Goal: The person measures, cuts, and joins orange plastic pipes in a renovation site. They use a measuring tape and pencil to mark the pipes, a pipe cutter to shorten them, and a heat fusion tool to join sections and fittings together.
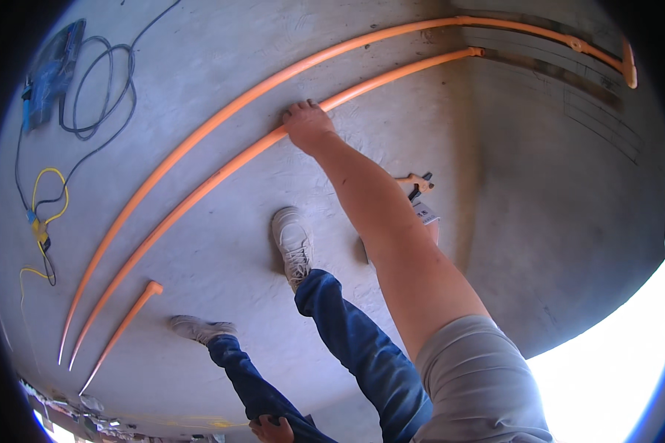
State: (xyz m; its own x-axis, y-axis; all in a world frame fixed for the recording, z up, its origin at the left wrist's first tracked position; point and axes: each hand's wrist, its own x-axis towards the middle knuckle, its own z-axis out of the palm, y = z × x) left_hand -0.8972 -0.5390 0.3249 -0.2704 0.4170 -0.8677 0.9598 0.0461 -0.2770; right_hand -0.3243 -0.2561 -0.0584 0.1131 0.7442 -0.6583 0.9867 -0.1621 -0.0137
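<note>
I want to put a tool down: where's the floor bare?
The grey concrete floor is bare between the inner long orange pipe, under the right hand, and the forward beige shoe; also between the looping black cable and outer long orange pipe. It's crowded around the blue and black object, and beside the right forearm, by the orange and black tool.

Building site, likely an unfinished room: raw grey concrete floor (229,251), unpainted grey wall (561,236) with thin ruled lines (602,125), long orange round pipes (255,150), yellow power cord (40,229) lying out.
</note>
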